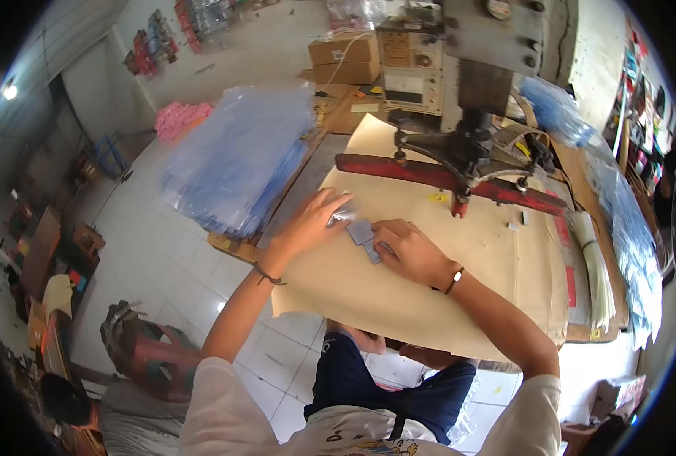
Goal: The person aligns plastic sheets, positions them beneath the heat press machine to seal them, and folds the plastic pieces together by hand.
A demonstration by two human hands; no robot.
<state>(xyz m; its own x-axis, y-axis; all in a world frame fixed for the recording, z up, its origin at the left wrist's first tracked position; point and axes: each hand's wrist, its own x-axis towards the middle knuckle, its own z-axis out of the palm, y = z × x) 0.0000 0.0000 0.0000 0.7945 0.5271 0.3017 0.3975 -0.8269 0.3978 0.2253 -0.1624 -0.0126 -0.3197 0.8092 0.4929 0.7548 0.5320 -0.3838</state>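
Note:
My left hand (319, 220) is raised over the left part of the brown paper sheet (429, 296), its fingers curled around a small clear plastic piece (342, 217). Just right of it, small grey-blue flat pieces (361, 232) lie on the paper. My right hand (406, 247) rests beside these pieces with its fingers bent over their right edge; whether it grips one is hidden under the fingers. Behind both hands stands the machine's red bar (399, 169), low over the paper.
A stack of clear bluish plastic sheets (239, 152) lies at the left. Rolled plastic (593, 273) and more blue film (631, 251) are at the right. A cardboard box (344, 57) stands behind. Another person (133, 414) is at the lower left.

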